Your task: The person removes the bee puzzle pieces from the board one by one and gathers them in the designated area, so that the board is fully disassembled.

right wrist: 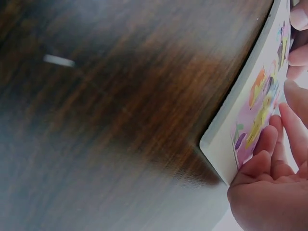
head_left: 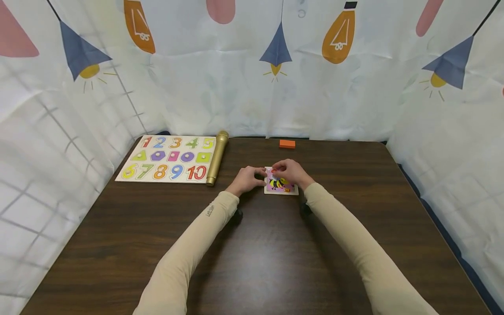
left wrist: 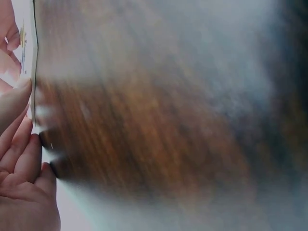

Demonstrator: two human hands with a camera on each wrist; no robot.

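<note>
A small puzzle board (head_left: 278,185) with a bee picture lies flat on the dark wooden counter (head_left: 264,249), midway between its left and right edges and nearer the far edge; the left hand (head_left: 248,179) touches the board's left side, its fingers and thumb fairly straight and not wrapped round anything; the right hand (head_left: 293,172) reaches over the board's right side, fingers bent onto the picture, though I cannot tell whether they grasp a piece; beige sleeves (head_left: 204,234) cover both forearms; an orange block (head_left: 287,144) sits near the far edge; a numbers-and-shapes board (head_left: 167,162) lies toward the far left corner, with a gold cylinder (head_left: 217,158) along its right side.
</note>
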